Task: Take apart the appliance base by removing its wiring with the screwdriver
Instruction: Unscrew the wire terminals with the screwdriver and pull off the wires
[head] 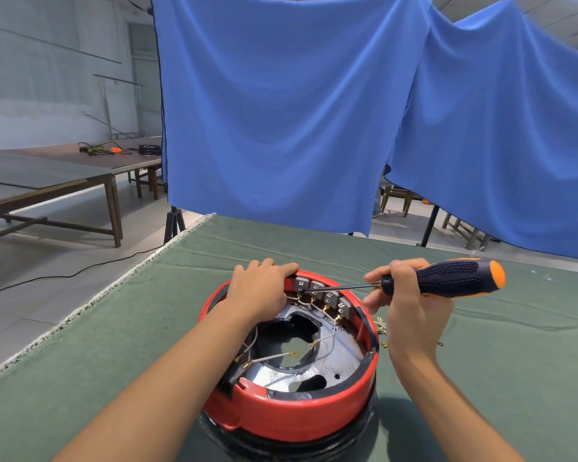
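1. The red base [291, 415] sits upturned on the counter [121, 355], just in front of the person.
2. The left hand [261, 291] lies curled over its far rim, steadying it.
3. The right hand [404, 295] grips the screwdriver [447, 278]; its shaft runs leftward, tip at the leftmost terminal block [301, 283].
4. Inside the base: loose white wires [274, 356] with brass connectors.

Bright, even daylight, soft shadows under the round red-and-black appliance base [291, 378]. Glare on its silver inner plate. Wide-angle bending at edges; slight overall softness.
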Motion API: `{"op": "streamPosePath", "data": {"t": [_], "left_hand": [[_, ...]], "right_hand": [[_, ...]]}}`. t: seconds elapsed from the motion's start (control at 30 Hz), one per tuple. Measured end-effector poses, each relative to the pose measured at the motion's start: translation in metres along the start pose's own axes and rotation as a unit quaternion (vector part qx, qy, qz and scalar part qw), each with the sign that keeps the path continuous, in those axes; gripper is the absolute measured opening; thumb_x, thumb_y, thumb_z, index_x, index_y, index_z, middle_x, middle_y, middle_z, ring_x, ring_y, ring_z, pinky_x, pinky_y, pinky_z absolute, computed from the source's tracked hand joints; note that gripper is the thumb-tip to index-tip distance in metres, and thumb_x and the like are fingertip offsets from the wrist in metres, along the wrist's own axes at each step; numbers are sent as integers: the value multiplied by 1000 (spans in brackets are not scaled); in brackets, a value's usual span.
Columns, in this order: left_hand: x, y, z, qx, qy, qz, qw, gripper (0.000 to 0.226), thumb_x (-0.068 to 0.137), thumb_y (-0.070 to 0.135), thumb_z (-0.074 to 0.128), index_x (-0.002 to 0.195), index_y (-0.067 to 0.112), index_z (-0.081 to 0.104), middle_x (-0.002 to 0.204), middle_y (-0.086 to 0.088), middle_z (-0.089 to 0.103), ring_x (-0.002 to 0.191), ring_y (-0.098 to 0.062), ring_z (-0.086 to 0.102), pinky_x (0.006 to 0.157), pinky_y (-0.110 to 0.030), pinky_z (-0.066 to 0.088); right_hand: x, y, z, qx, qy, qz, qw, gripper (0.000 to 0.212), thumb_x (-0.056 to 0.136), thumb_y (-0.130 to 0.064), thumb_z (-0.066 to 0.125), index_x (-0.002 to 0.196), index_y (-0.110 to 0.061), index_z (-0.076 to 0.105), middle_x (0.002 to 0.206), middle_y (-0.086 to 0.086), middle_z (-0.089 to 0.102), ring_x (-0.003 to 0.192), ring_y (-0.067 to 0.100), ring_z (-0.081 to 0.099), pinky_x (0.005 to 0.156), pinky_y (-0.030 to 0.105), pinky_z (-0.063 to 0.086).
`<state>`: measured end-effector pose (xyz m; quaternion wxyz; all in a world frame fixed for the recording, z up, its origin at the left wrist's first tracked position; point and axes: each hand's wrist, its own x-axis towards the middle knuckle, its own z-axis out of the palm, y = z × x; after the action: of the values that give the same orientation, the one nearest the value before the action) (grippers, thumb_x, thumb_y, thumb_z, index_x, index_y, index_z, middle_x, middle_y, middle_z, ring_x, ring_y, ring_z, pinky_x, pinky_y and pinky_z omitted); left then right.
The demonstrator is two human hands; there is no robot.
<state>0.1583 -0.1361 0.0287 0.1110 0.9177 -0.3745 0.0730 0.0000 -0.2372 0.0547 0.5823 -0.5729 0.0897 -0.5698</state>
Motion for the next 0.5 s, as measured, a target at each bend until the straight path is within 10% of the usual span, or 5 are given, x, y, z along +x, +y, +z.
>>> {"op": "streamPosePath", "data": {"t": [0.3, 0.5], "left_hand": [[-2, -1, -4, -10, 9, 3, 1000, 58, 84, 11, 47, 138, 29, 39, 131, -1, 51, 118, -26, 47, 93, -39, 34], [-3, -1, -8, -33, 22, -3, 999, 44, 82, 9, 48, 123, 22, 53, 121, -1, 58, 108, -27, 54, 84, -35, 38]], "right_hand": [[13, 1, 12, -27, 3, -14, 1000, 21, 76, -9, 51, 64, 8, 52, 49, 9, 58, 30, 18, 47, 35, 19, 37], [43, 2, 33, -60, 25, -9, 998, 34, 77, -9, 51, 43, -17, 53, 38, 0, 50, 35, 22, 44, 37, 21, 33]]}}
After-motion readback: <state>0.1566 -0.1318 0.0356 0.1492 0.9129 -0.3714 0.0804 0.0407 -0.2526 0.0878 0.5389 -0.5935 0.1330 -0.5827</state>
